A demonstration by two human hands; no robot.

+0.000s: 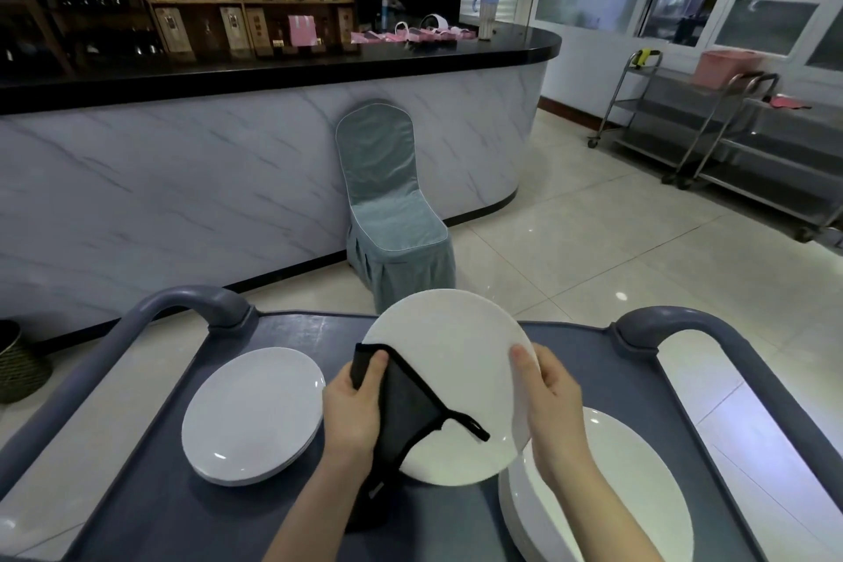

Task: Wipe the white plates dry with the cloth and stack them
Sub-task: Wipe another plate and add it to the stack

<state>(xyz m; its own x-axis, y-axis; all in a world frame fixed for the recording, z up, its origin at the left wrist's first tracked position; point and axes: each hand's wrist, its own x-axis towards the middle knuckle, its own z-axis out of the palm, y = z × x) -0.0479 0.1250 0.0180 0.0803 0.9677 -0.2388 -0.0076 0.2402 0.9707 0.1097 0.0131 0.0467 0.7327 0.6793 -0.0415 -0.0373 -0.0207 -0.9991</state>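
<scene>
Both hands (449, 406) on tilted plate (460, 361)

A raised plate (456, 383) sat between the two hands, above the cart top (150, 511). The left hand (353, 406) pressed the cloth (406, 411) against its face; right fingers (524, 363) gripped its right rim. One stack (253, 413) lay left of the left fingers, another stack (606, 493) beneath the right hand (554, 397).

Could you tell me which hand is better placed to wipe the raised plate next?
The left hand. It already presses the dark cloth against the raised plate, while the right hand grips the plate's right rim, steadying it above the cart.
</scene>
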